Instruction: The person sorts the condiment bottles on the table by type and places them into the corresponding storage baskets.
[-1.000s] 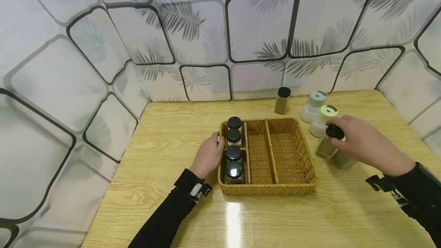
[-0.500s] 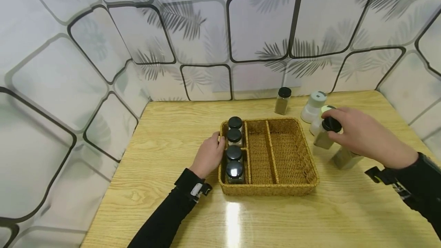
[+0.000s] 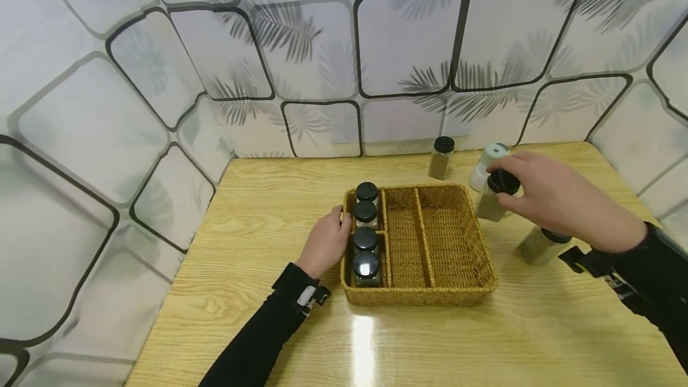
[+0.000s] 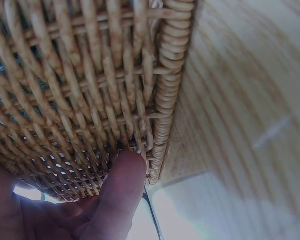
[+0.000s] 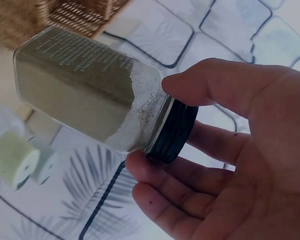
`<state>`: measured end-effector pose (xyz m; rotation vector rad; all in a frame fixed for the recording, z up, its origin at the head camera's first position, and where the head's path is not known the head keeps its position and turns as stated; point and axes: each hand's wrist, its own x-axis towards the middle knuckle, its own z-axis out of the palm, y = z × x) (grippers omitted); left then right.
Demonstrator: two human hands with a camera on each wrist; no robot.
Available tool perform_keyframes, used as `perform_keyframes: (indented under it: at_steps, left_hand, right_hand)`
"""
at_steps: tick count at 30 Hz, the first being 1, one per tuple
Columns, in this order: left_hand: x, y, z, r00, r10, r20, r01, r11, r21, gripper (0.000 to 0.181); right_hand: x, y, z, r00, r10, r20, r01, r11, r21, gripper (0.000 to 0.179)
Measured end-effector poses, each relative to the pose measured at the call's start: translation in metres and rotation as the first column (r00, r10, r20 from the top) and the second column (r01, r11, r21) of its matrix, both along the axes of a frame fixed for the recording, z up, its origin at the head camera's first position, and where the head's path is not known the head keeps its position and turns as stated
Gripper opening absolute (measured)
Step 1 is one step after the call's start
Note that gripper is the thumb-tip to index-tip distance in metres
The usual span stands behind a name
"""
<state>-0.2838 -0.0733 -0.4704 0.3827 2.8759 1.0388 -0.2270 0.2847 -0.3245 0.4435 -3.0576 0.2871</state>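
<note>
My right hand (image 3: pixel 559 199) pinches the black cap of a spice jar (image 3: pixel 490 203) between thumb and fingers, just off the basket's right side. In the right wrist view this glass jar (image 5: pixel 75 85) is tilted, with greyish-brown powder inside and the cap in my fingers. On the other side, my left hand (image 3: pixel 325 240) grips the left wall of a divided wicker basket (image 3: pixel 419 297). The left wrist view has my thumb (image 4: pixel 122 187) against the woven outside. Several black-capped jars (image 3: pixel 365 212) stand in the basket's left compartments; its middle and right compartments hold nothing.
Another black-capped jar (image 3: pixel 537 248) stands below my right wrist, and one more jar (image 3: pixel 439 163) behind the basket. A white shaker (image 3: pixel 478 177) stands at the back right; a yellow-green-lidded shaker (image 5: pixel 15 160) shows in the right wrist view. Patterned covering (image 3: pixel 408 46) walls the wooden table.
My right hand has carried the spice jar up and left, toward the basket's right edge, uncovering the jar behind it. My left hand stays on the basket.
</note>
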Motion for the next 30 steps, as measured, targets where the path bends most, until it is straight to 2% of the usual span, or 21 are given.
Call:
perform_keyframes:
  at_steps: [9, 17, 22, 30]
  left_hand:
    - [0.001, 0.000, 0.002, 1.000, -0.006, -0.007, 0.006, 1.000, 0.007, 0.057]
    - [0.001, 0.000, 0.002, 1.000, -0.010, -0.012, 0.010, 1.000, 0.013, 0.056]
    - [0.001, 0.000, 0.003, 1.000, -0.010, -0.003, 0.010, 1.000, 0.014, 0.057]
    - [0.000, 0.000, 0.003, 1.000, -0.008, -0.008, 0.008, 1.000, 0.020, 0.057]
  right_hand:
    - [0.003, -0.029, 0.012, 0.996, 0.081, -0.042, -0.080, 0.997, 0.003, 0.045]
    - [0.004, -0.053, 0.018, 0.990, 0.130, -0.059, -0.133, 0.990, -0.043, 0.043]
    - [0.001, -0.070, 0.020, 0.986, 0.156, -0.057, -0.160, 0.985, -0.065, 0.041]
    - [-0.011, -0.094, 0.019, 0.973, 0.226, -0.054, -0.228, 0.973, -0.041, 0.040]
